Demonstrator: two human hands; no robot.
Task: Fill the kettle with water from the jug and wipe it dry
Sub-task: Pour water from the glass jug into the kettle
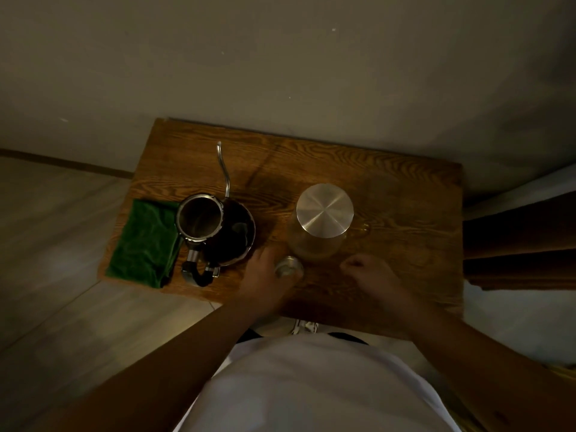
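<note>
The gooseneck kettle (pixel 215 226) stands open-topped on the left half of the wooden table (pixel 389 188), its thin spout pointing to the far side and its handle toward me. Its small metal lid (pixel 288 267) lies on the table in front of the jug, and my left hand (pixel 265 279) holds it at its left edge. The glass jug (pixel 314 244), capped with a round metal lid (pixel 324 209), stands right of the kettle. My right hand (pixel 374 279) rests just in front of the jug, fingers loosely curled, holding nothing. A folded green cloth (pixel 145 241) lies left of the kettle.
The table stands against a pale wall (pixel 280 57). Floor (pixel 56 260) shows to the left, and dark brown furniture (pixel 523 241) stands close on the right. My white shirt (pixel 311 385) fills the bottom of the view.
</note>
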